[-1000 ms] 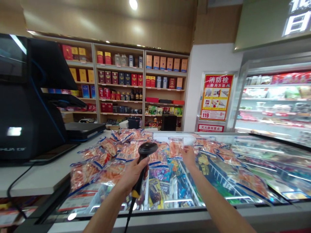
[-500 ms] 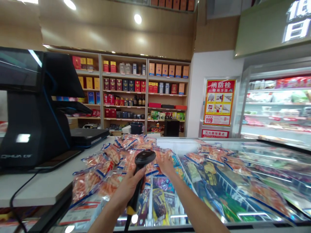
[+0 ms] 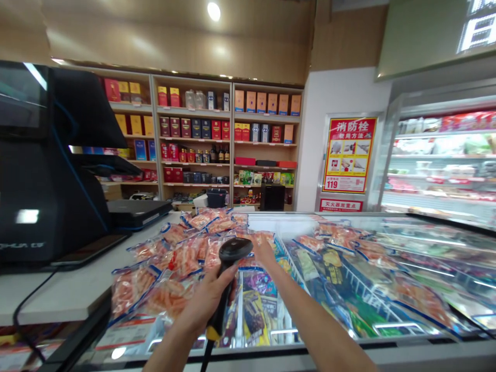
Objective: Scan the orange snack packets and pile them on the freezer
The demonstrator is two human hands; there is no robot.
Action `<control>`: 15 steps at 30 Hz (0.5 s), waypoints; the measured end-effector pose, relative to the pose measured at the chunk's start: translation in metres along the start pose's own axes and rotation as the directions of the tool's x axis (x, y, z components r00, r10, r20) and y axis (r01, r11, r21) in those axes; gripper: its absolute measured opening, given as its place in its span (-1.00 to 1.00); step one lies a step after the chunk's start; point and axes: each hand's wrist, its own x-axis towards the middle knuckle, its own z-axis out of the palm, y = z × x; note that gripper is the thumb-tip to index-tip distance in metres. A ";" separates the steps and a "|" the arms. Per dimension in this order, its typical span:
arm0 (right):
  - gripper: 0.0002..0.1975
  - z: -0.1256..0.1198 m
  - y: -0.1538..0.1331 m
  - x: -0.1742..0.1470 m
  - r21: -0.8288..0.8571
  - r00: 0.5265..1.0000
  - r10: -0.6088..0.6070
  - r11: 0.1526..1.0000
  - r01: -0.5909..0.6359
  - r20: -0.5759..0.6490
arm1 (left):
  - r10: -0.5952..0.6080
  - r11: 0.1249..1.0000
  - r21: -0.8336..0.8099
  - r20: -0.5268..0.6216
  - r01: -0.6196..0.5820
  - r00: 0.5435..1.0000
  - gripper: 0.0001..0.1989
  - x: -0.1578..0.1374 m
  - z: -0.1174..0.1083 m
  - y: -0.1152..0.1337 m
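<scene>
My left hand is wrapped round the handle of a black barcode scanner, its head pointing forward and right. The scanner's cord runs down from a yellow-banded handle end. My right hand reaches forward to the right of the scanner, against a clear bag of pinkish-orange food; its fingers are blurred and partly hidden. Several similar blue-edged bags lie heaped in front of my hands, on the glass top of a chest freezer. The exact food in them is hard to make out.
A black checkout terminal stands on a white counter at left, a cable hanging from it. Under the glass are wire baskets of colourful packets. More bags lie to the right. Shelves of boxes line the back.
The view has tilted and shifted slightly. My left hand and the scanner have moved a little right, closer to my right hand. My right hand's fingers show less now.
</scene>
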 end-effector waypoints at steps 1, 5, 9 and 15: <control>-0.45 -0.010 0.006 -0.001 -0.036 0.999 0.000 0.999 -0.001 -0.035 | -0.001 1.000 0.011 0.013 0.001 1.000 -0.69 0.000 0.003 0.001; -0.59 -0.054 0.039 -0.007 -0.254 0.969 -0.022 0.966 -0.043 -0.247 | -0.015 0.999 0.053 0.027 0.014 1.000 -0.69 -0.002 0.016 0.008; -0.57 -0.088 0.081 -0.011 -0.465 0.920 0.015 0.860 -0.212 -0.392 | 0.017 0.999 0.029 0.039 -0.018 0.999 -0.72 -0.003 0.025 0.009; -0.61 -0.098 0.128 -0.016 -0.585 0.994 0.003 0.809 -0.067 -0.109 | -0.022 1.000 0.000 0.105 0.022 0.994 -0.73 0.004 0.030 0.003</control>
